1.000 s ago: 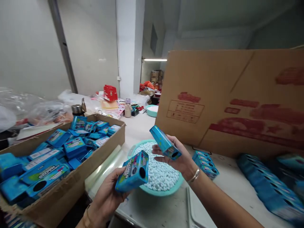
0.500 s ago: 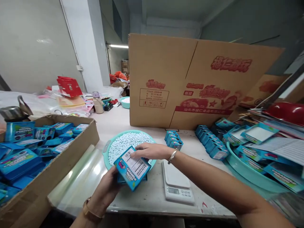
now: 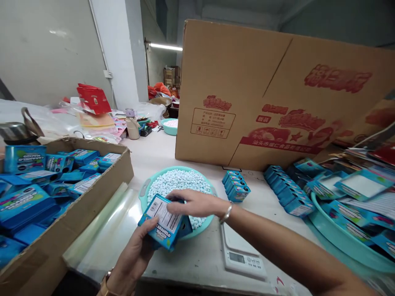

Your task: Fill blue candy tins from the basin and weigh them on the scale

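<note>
A blue candy box with a white printed label and "Caramelo Macizo" lettering is held tilted over the near edge of a turquoise bowl. My left hand grips it from the lower left, thumb on the label side. My right hand reaches across from the right, its fingers closed on the box's upper right part. Dark blue cardboard shows behind the box, under my right fingers; whether it is a flap or another box I cannot tell. Small pale blue candies fill the bowl.
Left stands a cardboard carton of blue boxes. A white digital scale lies right of the bowl. Behind it are a short row of boxes and a longer row. A large carton rises behind; another turquoise basin holds flattened boxes.
The view has shifted, so the surroundings appear farther right. The candy box has turned and tilted in my hands, with my left thumb now on its label and dark cardboard showing at its right.
</note>
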Demonstrator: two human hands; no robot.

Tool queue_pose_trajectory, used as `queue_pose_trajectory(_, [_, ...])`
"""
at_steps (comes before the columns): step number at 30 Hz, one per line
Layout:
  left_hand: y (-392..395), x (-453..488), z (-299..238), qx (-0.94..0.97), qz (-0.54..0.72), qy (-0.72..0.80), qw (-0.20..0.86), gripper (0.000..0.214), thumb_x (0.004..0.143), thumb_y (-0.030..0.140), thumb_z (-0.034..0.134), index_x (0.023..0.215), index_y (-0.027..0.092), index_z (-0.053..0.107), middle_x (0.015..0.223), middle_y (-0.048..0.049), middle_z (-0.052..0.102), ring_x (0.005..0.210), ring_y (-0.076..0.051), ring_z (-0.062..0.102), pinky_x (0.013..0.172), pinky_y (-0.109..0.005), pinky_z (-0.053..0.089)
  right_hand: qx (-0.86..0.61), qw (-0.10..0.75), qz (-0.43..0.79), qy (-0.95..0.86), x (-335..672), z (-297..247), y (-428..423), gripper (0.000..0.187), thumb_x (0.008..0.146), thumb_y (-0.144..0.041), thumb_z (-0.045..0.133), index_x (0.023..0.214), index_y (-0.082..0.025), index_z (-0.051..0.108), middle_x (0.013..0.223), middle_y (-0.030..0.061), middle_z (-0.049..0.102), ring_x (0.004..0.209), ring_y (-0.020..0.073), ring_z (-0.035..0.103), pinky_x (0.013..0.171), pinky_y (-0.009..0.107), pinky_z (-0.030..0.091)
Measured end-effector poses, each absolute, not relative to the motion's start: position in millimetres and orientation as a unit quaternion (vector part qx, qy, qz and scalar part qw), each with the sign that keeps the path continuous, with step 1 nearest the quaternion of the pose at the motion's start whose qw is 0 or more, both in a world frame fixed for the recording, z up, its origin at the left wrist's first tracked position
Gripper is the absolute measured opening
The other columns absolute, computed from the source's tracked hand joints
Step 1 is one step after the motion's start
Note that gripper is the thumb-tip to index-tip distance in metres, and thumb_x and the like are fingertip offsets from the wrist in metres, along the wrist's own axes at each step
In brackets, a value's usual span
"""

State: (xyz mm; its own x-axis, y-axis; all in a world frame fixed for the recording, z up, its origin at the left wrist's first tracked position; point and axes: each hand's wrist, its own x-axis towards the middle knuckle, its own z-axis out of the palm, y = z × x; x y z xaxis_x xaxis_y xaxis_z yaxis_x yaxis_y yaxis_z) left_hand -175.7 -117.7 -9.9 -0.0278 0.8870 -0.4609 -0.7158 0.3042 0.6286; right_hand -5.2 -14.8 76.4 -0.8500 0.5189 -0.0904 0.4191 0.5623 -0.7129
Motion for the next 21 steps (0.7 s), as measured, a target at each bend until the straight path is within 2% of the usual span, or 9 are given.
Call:
queue_pose_trajectory(1, [-116.0, -178.1, -11.2, 0.107, 0.589, 0.427, 0.678, 0.061, 0.074, 0.022, 0.070, 0.132, 0.019, 0.050, 0.104, -0.0083, 0.072, 0.097, -0.029, 0.068, 0.080, -0.036, 0.057, -0.243, 0.082, 0.356, -0.899, -4.9, 75.0, -19.6, 0.070, 0.081, -0.063, 0.052, 0.136, -0.022, 0.043, 0.133, 0.0116, 0.053, 0.118, 0.0268, 0.052, 0.098, 0.039, 0.042])
queue_pose_trajectory(3, [-113.0, -181.3, -14.2, 0.100, 0.604, 0.433, 0.662, 0.063, 0.073, 0.020, 0.071, 0.132, 0.019, 0.051, 0.107, -0.0082, 0.072, 0.099, -0.030, 0.067, 0.082, -0.036, 0.057, -0.203, 0.108, 0.284, -0.931, -5.4, 69.2, -29.7, 0.089, 0.073, -0.057, 0.066, 0.146, -0.027, 0.024, 0.150, 0.0127, 0.032, 0.133, 0.0308, 0.037, 0.105, 0.044, 0.035])
queue_pose_trajectory(5, [-111.4, -182.1, -17.6, 0.068, 0.616, 0.429, 0.657, 0.064, 0.075, 0.021, 0.070, 0.135, 0.021, 0.048, 0.110, -0.0075, 0.071, 0.101, -0.029, 0.066, 0.085, -0.038, 0.056, -0.182, 0.120, 0.207, -0.954, -7.7, 59.3, -39.5, 0.093, 0.071, -0.051, 0.071, 0.147, -0.029, 0.022, 0.153, 0.0148, 0.025, 0.135, 0.0340, 0.033, 0.106, 0.048, 0.034])
queue_pose_trajectory(9, [-113.7, -178.7, -22.6, 0.012, 0.637, 0.380, 0.671, 0.062, 0.082, 0.036, 0.064, 0.139, 0.024, 0.043, 0.116, -0.0087, 0.068, 0.108, -0.030, 0.063, 0.094, -0.042, 0.051, -0.165, 0.120, 0.112, -0.973, -10.2, 37.6, -53.6, 0.087, 0.075, -0.041, 0.069, 0.147, -0.021, 0.024, 0.149, 0.0224, 0.029, 0.132, 0.0387, 0.037, 0.100, 0.054, 0.039])
queue_pose_trajectory(12, [-119.3, -174.9, -22.3, 0.028, 0.636, 0.295, 0.712, 0.064, 0.084, 0.049, 0.057, 0.140, 0.024, 0.042, 0.122, -0.0109, 0.064, 0.118, -0.033, 0.057, 0.101, -0.046, 0.044, -0.142, 0.157, 0.074, -0.975, -4.6, 29.4, -57.1, 0.069, 0.082, -0.028, 0.058, 0.145, -0.024, 0.029, 0.145, 0.0192, 0.039, 0.130, 0.0342, 0.041, 0.102, 0.056, 0.037])
queue_pose_trajectory(15, [-125.4, -168.9, -21.5, 0.054, 0.632, 0.227, 0.739, 0.071, 0.079, 0.065, 0.053, 0.139, 0.027, 0.044, 0.128, -0.0100, 0.061, 0.126, -0.034, 0.049, 0.104, -0.050, 0.039, -0.121, 0.242, 0.108, -0.956, 0.8, 23.9, -59.2, 0.063, 0.077, -0.043, 0.063, 0.135, -0.029, 0.044, 0.138, 0.0126, 0.050, 0.131, 0.0332, 0.041, 0.109, 0.059, 0.026])
queue_pose_trajectory(18, [-129.8, -159.2, -24.3, 0.052, 0.658, 0.229, 0.716, 0.089, 0.063, 0.084, 0.048, 0.135, 0.032, 0.047, 0.129, -0.0087, 0.060, 0.128, -0.037, 0.045, 0.103, -0.052, 0.040, -0.205, 0.378, 0.226, -0.874, -5.4, 11.6, -67.1, 0.053, 0.064, -0.059, 0.070, 0.109, -0.030, 0.064, 0.138, 0.0076, 0.049, 0.135, 0.0375, 0.031, 0.109, 0.061, 0.023])
queue_pose_trajectory(19, [-130.7, -155.4, -25.8, 0.055, 0.672, 0.240, 0.698, 0.096, 0.055, 0.088, 0.049, 0.134, 0.032, 0.049, 0.129, -0.0082, 0.059, 0.128, -0.039, 0.044, 0.101, -0.053, 0.042, -0.252, 0.422, 0.264, -0.830, -10.8, 6.1, -71.1, 0.050, 0.065, -0.060, 0.069, 0.104, -0.029, 0.066, 0.139, 0.0073, 0.047, 0.136, 0.0379, 0.029, 0.109, 0.060, 0.024])
queue_pose_trajectory(21, [-131.6, -147.9, -27.7, 0.074, 0.699, 0.265, 0.660, 0.104, 0.044, 0.088, 0.058, 0.133, 0.035, 0.049, 0.130, -0.0061, 0.058, 0.128, -0.042, 0.042, 0.099, -0.052, 0.044, -0.331, 0.491, 0.316, -0.742, -25.2, -4.5, -79.4, 0.053, 0.072, -0.061, 0.062, 0.111, -0.026, 0.062, 0.141, 0.0086, 0.043, 0.136, 0.0375, 0.029, 0.110, 0.060, 0.025])
